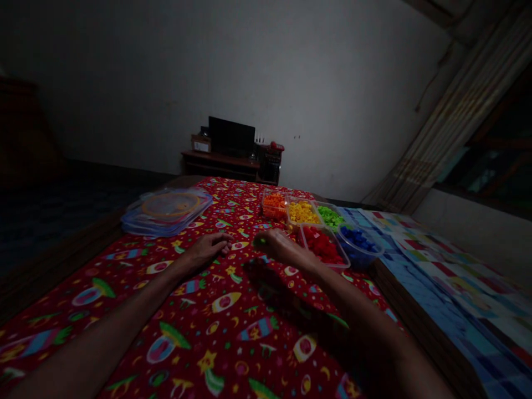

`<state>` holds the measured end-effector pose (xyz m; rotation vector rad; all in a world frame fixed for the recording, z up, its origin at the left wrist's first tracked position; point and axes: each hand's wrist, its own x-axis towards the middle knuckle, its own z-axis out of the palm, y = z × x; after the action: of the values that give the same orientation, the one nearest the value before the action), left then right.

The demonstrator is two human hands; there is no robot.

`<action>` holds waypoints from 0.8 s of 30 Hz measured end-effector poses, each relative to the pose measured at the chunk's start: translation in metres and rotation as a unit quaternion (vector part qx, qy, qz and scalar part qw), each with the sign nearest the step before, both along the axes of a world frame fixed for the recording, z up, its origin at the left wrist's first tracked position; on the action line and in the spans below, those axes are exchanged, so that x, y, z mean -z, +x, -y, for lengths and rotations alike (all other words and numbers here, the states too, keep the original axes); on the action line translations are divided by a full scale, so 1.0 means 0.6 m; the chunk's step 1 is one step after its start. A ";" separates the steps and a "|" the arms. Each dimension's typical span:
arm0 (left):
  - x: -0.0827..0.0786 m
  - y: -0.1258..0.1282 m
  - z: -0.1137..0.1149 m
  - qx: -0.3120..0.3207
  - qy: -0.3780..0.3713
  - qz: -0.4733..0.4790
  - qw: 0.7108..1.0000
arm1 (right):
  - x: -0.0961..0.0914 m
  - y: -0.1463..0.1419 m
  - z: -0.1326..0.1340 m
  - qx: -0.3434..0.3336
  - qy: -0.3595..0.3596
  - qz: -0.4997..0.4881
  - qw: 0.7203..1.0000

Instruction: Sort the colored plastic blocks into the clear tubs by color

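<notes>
Clear lids lie stacked on the red patterned cloth; right of them is the left hand, its grip loose and parted; the right hand curls downward, though I cannot tell whether its grip holds anything; beside it, clear tubs contain orange, yellow, red, green and blue pieces
</notes>
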<state>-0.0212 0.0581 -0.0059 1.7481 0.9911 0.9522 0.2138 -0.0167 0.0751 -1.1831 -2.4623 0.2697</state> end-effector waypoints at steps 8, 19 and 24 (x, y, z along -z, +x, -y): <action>0.003 -0.005 -0.005 -0.002 -0.001 -0.023 1.000 | -0.096 0.259 -0.092 0.346 -0.002 0.138 0.928; -0.011 0.000 0.005 -0.035 -0.023 -0.036 0.998 | -0.083 0.340 -0.181 0.438 0.030 0.201 0.876; -0.002 -0.002 0.001 -0.033 -0.020 -0.020 0.999 | -0.049 0.299 -0.195 0.261 0.052 0.199 0.943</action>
<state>-0.0222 0.0574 -0.0044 1.7172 1.0924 0.9358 0.3934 0.1004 0.1045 -1.9296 -2.3142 -0.2741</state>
